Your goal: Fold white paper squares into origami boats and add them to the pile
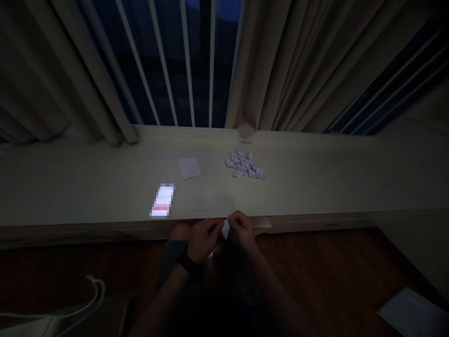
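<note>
Two hands work together over the lap, just in front of the ledge [315, 187]: the left hand [204, 238] and the right hand [242, 229] have their fingertips pinched on one small paper piece [225, 229], held between them below the ledge's front edge. One watch [187, 260] is on the left wrist. On the ledge lie one lit phone [162, 200], one flat square of paper [190, 168], its number of sheets unclear, and one heap of folded papers [244, 164], overlapping too closely to count.
</note>
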Action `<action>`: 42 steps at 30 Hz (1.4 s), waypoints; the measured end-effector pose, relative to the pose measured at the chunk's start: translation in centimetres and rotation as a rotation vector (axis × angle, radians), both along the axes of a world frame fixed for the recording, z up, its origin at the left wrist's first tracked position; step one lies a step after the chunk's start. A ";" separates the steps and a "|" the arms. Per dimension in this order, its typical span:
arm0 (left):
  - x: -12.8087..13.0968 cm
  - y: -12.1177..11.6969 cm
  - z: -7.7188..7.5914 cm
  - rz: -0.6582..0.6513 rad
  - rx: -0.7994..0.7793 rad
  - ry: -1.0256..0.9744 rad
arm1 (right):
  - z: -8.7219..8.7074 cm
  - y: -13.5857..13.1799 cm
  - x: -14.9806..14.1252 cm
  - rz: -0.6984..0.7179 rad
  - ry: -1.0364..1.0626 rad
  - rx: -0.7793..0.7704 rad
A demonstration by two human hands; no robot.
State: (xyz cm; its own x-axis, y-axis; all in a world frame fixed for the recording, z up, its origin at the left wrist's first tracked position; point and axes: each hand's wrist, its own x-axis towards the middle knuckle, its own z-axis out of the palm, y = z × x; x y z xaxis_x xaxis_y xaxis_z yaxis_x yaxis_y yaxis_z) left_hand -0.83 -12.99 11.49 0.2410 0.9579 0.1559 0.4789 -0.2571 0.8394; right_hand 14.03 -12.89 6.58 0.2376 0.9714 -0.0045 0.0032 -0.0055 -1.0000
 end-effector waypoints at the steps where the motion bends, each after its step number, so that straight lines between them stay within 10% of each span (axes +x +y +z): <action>1: 0.0 0.0 -0.1 0.004 -0.001 0.000 | -0.1 0.0 -0.1 -0.008 0.002 -0.003; 14: -0.1 0.1 -1.2 0.057 -0.098 -0.011 | -0.8 0.3 -0.5 -0.071 -0.021 -0.014; 42: -0.5 1.1 0.3 0.234 -0.202 -0.272 | 4.2 -1.7 -0.8 0.180 -0.707 0.067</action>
State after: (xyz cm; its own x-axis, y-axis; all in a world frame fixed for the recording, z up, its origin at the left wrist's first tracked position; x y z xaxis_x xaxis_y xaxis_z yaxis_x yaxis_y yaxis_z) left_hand -1.32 -11.93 11.78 -0.0109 0.9999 -0.0127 0.2583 0.0151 0.9660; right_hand 13.21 -14.57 10.80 -0.0015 0.9884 0.1517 0.6432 0.1171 -0.7567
